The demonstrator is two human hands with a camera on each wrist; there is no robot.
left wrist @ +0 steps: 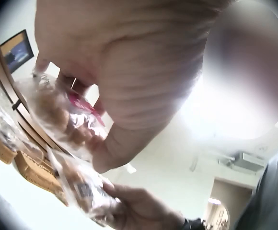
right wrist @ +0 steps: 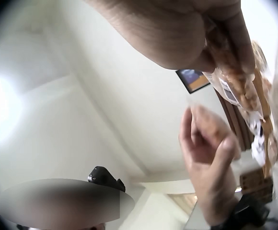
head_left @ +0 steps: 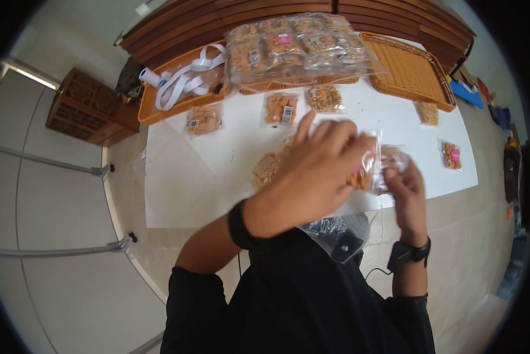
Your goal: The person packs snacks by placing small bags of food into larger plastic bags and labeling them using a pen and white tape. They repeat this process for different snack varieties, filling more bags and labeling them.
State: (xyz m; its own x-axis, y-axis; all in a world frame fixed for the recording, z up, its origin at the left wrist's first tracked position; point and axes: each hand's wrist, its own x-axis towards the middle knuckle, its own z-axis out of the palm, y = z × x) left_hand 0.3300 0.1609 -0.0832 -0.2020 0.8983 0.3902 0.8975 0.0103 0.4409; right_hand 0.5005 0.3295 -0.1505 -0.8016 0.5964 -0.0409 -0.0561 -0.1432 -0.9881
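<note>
the person wears a black top with sleeves pushed up to the elbows. a black band circles the left wrist (head_left: 239,227). a black strap with a small boxy unit sits on the right wrist (head_left: 409,252), a thin dark cable trailing beside it.

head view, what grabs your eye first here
Two raised hands at centre: the left hand and right hand hold clear snack packets between them. Behind, on the white table, a big bag of packets rests on orange baskets.
</note>
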